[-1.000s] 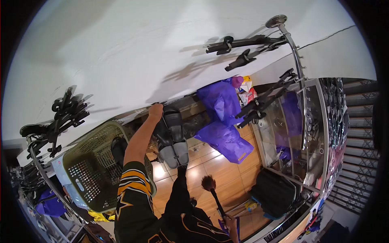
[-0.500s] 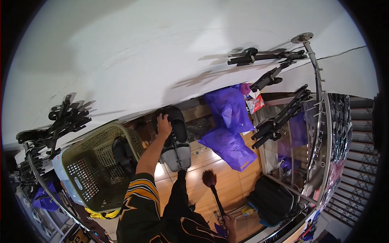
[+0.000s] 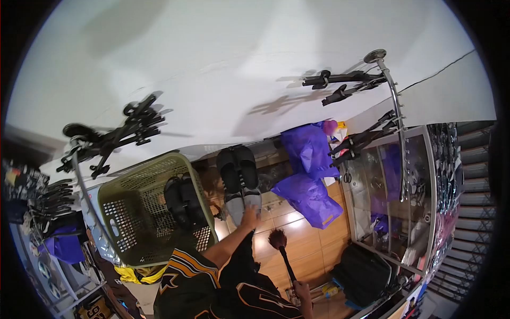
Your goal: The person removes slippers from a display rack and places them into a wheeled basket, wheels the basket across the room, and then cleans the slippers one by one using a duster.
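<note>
My left hand (image 3: 249, 217) is at the near end of a pair of grey sandals (image 3: 234, 207); its fingers are too small and blurred to make out. Beyond the grey pair, a black pair of sandals (image 3: 237, 167) lies side by side near the wall. My right hand (image 3: 302, 291), low in the view, is closed round the handle of a duster (image 3: 277, 239) with a dark reddish bristle head, which points up over the tiled floor.
A green plastic basket (image 3: 133, 212) holding black sandals (image 3: 184, 202) stands at the left. Purple bags (image 3: 311, 199) lie right of the sandals. Metal racks with black hangers (image 3: 345, 78) jut from the wall. A glass cabinet (image 3: 393, 191) and a black bag (image 3: 361, 271) are at the right.
My left hand has moved from the black sandals by the wall down to the grey pair. My right hand still holds the duster. The view has shifted slightly.
</note>
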The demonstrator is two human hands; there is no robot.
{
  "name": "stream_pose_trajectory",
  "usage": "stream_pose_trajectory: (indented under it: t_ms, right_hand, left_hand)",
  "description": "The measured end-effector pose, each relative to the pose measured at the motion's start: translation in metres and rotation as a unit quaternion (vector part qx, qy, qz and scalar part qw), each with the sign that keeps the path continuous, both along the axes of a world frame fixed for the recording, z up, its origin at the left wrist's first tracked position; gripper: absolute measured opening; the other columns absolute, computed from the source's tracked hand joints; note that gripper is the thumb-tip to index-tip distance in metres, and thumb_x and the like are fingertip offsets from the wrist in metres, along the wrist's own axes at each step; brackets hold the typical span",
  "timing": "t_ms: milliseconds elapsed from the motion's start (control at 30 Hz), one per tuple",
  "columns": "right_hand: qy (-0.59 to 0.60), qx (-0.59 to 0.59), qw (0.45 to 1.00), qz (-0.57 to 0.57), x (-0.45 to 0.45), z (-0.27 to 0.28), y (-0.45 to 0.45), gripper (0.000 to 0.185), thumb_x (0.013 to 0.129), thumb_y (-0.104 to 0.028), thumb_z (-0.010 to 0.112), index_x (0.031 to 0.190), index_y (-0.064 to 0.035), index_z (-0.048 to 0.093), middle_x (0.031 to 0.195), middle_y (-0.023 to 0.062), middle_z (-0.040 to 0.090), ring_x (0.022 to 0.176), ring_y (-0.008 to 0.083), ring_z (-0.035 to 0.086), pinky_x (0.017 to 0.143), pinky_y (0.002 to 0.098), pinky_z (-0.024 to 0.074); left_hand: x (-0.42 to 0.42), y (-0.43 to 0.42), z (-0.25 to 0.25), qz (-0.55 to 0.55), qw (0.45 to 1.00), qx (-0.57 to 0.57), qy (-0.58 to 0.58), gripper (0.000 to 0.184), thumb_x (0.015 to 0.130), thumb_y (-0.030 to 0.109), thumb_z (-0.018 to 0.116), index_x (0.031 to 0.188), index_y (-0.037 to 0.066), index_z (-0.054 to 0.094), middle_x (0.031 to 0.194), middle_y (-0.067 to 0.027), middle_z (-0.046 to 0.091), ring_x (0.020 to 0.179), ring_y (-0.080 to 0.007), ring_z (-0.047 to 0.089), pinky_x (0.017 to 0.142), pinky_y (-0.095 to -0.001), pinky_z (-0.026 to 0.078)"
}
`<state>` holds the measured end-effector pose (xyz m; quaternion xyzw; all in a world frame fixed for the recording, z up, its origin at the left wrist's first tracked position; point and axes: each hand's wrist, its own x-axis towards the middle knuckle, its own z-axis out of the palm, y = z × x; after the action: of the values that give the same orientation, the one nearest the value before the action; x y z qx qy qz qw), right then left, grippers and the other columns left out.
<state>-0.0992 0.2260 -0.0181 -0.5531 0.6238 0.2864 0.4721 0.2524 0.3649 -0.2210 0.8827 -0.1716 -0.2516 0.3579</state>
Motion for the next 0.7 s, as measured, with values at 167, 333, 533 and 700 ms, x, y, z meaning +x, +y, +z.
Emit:
stream_pose_trajectory:
  t_ms: [167, 333, 533, 700]
  right_hand:
    - [0.060, 0.092, 0.994, -0.020, -0.011, -0.007, -0.001, 0.032, 0.092, -0.023, 0.054, 0.099, 0.0071, 0.062, 0.068, 0.0126, 0.066, 0.052, 0.0184, 0.060, 0.049, 0.0332, 0.0473]
    - [0.126, 0.088, 0.980, 0.130, -0.051, -0.031, -0.001, 0.029, 0.089, -0.022, 0.057, 0.083, 0.0048, 0.063, 0.067, 0.0135, 0.064, 0.048, 0.0195, 0.057, 0.046, 0.0331, 0.0457]
    - [0.003, 0.056, 0.995, 0.088, -0.102, -0.048, 0.010, 0.028, 0.086, -0.023, 0.064, 0.079, 0.0033, 0.063, 0.064, 0.0106, 0.062, 0.047, 0.0177, 0.055, 0.042, 0.0306, 0.0423]
    - [-0.026, 0.198, 0.980, 0.018, -0.130, -0.047, 0.006, 0.027, 0.091, -0.023, 0.060, 0.097, 0.0033, 0.060, 0.072, 0.0107, 0.065, 0.051, 0.0200, 0.056, 0.049, 0.0334, 0.0484]
  left_hand:
    - [-0.033, 0.023, 0.045, -0.198, 0.966, -0.023, 0.163, 0.034, 0.080, 0.017, 0.062, 0.112, 0.006, 0.058, 0.119, -0.0267, 0.057, 0.110, -0.0427, 0.055, 0.094, -0.0466, 0.045]
    - [-0.084, 0.066, 0.082, -0.144, 0.984, -0.034, 0.103, 0.030, 0.084, 0.022, 0.063, 0.106, 0.002, 0.061, 0.101, -0.0233, 0.065, 0.098, -0.0393, 0.061, 0.086, -0.0451, 0.048]
    - [-0.132, 0.127, 0.134, -0.087, 0.993, -0.040, 0.074, 0.031, 0.085, 0.019, 0.062, 0.108, -0.001, 0.061, 0.101, -0.0219, 0.066, 0.096, -0.0380, 0.063, 0.085, -0.0426, 0.049]
    - [-0.186, 0.166, 0.165, -0.016, 0.991, -0.119, 0.058, 0.032, 0.088, 0.018, 0.062, 0.113, -0.001, 0.059, 0.099, -0.0216, 0.066, 0.095, -0.0341, 0.066, 0.082, -0.0391, 0.051]
